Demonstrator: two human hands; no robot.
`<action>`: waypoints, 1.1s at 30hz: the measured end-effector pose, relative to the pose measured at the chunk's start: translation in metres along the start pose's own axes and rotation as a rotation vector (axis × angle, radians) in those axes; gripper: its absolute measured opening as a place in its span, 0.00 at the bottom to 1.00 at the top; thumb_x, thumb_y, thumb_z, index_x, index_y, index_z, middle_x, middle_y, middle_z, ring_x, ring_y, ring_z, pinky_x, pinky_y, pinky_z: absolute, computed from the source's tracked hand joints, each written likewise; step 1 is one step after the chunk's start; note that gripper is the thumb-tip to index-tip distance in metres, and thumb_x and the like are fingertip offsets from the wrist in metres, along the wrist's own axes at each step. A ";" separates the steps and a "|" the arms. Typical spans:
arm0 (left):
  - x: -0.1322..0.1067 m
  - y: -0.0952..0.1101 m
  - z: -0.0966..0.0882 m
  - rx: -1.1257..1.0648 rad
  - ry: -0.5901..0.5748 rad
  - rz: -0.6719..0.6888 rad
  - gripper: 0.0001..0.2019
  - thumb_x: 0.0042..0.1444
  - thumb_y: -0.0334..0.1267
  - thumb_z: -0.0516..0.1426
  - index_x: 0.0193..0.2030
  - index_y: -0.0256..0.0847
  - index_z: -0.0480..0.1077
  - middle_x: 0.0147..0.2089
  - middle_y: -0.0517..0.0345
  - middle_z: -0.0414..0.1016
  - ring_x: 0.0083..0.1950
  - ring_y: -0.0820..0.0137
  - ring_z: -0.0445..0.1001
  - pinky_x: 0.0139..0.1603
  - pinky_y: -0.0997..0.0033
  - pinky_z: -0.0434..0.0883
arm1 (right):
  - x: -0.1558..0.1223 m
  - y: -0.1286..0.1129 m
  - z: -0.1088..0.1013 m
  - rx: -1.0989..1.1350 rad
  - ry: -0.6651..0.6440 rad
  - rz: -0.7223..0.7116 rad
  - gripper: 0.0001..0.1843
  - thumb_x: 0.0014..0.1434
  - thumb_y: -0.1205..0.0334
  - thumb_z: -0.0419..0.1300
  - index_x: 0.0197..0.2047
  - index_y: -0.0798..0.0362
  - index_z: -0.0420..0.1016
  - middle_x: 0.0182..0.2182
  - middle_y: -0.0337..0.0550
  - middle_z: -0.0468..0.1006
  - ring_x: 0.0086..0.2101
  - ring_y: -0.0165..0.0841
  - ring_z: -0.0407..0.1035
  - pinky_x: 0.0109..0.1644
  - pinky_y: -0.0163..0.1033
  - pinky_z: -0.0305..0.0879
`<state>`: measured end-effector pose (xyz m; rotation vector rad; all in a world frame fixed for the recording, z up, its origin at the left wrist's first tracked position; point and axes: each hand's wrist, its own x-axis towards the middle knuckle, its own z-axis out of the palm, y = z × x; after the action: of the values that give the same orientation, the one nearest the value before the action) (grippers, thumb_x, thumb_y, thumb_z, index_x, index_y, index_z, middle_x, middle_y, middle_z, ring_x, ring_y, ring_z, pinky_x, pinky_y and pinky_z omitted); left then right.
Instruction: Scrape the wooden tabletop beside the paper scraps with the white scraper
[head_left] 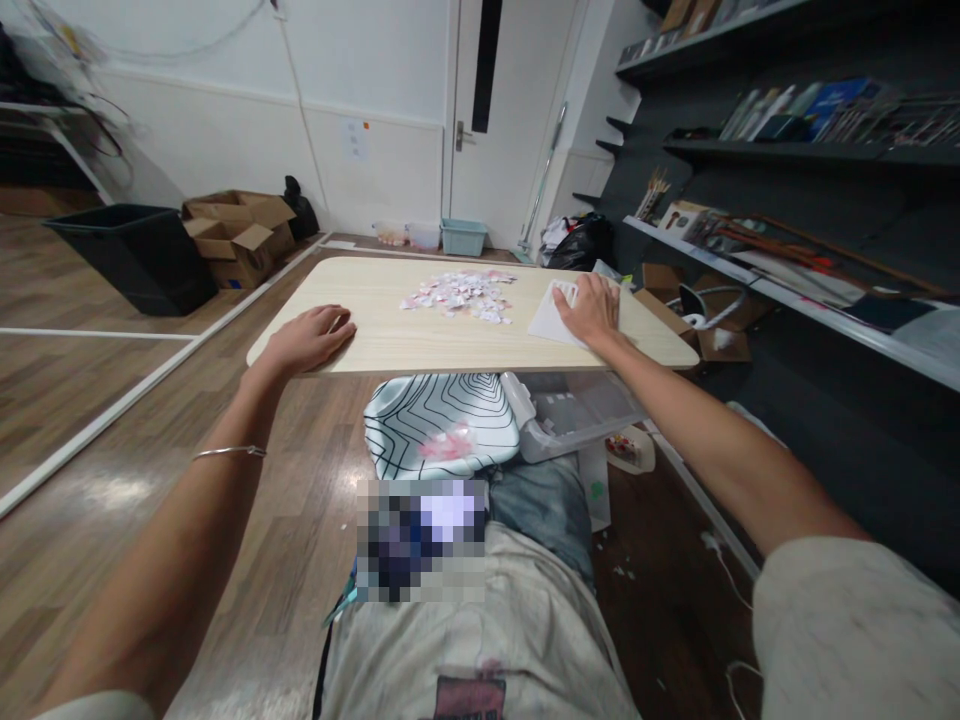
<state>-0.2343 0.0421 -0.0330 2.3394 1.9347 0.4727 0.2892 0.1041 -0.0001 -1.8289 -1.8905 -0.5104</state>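
My left hand (309, 338) rests palm down on the near left edge of a light wooden table (390, 345), fingers loosely curled over the edge and holding nothing. My right hand (592, 308) lies flat with fingers spread on a white cloth or paper sheet (546, 322) at the table's right side. A heap of small white and pink paper scraps (463, 293) sits between the hands, toward the table's middle. A thin bracelet (229, 452) circles my left wrist.
Under the table lie a patterned cushion (439, 420) and a clear plastic bin (577, 412). Dark shelves (787, 150) with books line the right wall. Cardboard boxes (240, 235) and a black bin (135, 255) stand at the far left. A white door (510, 110) is behind.
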 end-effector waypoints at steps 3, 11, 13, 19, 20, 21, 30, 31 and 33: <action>-0.001 0.002 -0.001 -0.004 -0.002 -0.001 0.31 0.70 0.61 0.45 0.65 0.44 0.74 0.74 0.44 0.75 0.73 0.51 0.72 0.73 0.53 0.69 | 0.002 -0.004 0.000 0.008 0.021 0.025 0.35 0.78 0.37 0.42 0.61 0.58 0.74 0.60 0.70 0.75 0.63 0.57 0.64 0.67 0.62 0.56; 0.000 0.002 -0.002 -0.007 -0.001 -0.004 0.30 0.69 0.61 0.45 0.64 0.47 0.75 0.72 0.47 0.77 0.73 0.52 0.73 0.74 0.53 0.69 | 0.014 0.010 0.019 0.011 0.072 0.175 0.38 0.77 0.35 0.43 0.63 0.60 0.75 0.61 0.72 0.75 0.63 0.58 0.64 0.69 0.66 0.56; 0.000 0.002 -0.002 -0.004 -0.010 0.004 0.32 0.69 0.62 0.45 0.65 0.46 0.74 0.74 0.45 0.76 0.73 0.51 0.72 0.74 0.54 0.69 | 0.016 0.011 0.022 -0.007 0.061 0.243 0.38 0.77 0.37 0.44 0.64 0.62 0.75 0.61 0.74 0.75 0.64 0.59 0.64 0.69 0.66 0.56; 0.000 0.002 0.003 -0.015 0.021 0.018 0.34 0.68 0.62 0.44 0.65 0.42 0.75 0.74 0.40 0.76 0.73 0.49 0.74 0.74 0.52 0.69 | 0.024 0.007 0.022 -0.005 0.022 0.400 0.35 0.75 0.43 0.50 0.64 0.65 0.77 0.62 0.78 0.74 0.64 0.62 0.66 0.69 0.67 0.56; 0.000 0.002 0.004 -0.019 0.030 0.016 0.34 0.68 0.62 0.44 0.65 0.43 0.75 0.74 0.40 0.75 0.73 0.49 0.74 0.74 0.52 0.69 | 0.026 0.004 0.022 0.008 0.029 0.396 0.34 0.74 0.43 0.51 0.63 0.65 0.78 0.62 0.79 0.75 0.64 0.62 0.66 0.69 0.67 0.56; -0.001 0.003 0.005 -0.021 0.038 0.014 0.35 0.68 0.62 0.43 0.66 0.43 0.75 0.75 0.40 0.75 0.73 0.49 0.74 0.74 0.52 0.69 | 0.028 0.002 0.022 0.017 0.033 0.388 0.33 0.74 0.43 0.52 0.62 0.64 0.78 0.61 0.79 0.75 0.63 0.62 0.67 0.69 0.67 0.56; -0.002 0.004 0.005 -0.025 0.053 0.003 0.33 0.69 0.60 0.45 0.65 0.43 0.76 0.74 0.42 0.77 0.73 0.50 0.75 0.74 0.53 0.69 | 0.036 -0.042 0.020 0.039 -0.024 0.137 0.31 0.76 0.41 0.51 0.60 0.58 0.79 0.60 0.71 0.78 0.63 0.58 0.68 0.68 0.63 0.58; -0.002 0.004 0.005 -0.027 0.055 0.005 0.33 0.69 0.60 0.45 0.65 0.43 0.76 0.74 0.42 0.77 0.73 0.50 0.74 0.74 0.53 0.69 | 0.035 -0.045 0.019 0.040 -0.030 0.110 0.30 0.76 0.41 0.51 0.59 0.58 0.79 0.60 0.70 0.78 0.63 0.57 0.68 0.68 0.62 0.58; -0.001 0.002 0.006 -0.020 0.053 0.005 0.32 0.69 0.60 0.46 0.65 0.42 0.76 0.74 0.42 0.76 0.73 0.50 0.74 0.74 0.54 0.69 | 0.034 -0.048 0.017 0.043 -0.037 0.076 0.29 0.76 0.41 0.51 0.58 0.57 0.79 0.59 0.67 0.78 0.62 0.56 0.68 0.68 0.61 0.59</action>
<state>-0.2305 0.0416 -0.0382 2.3438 1.9377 0.5570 0.2395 0.1397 0.0069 -1.8857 -1.8336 -0.4096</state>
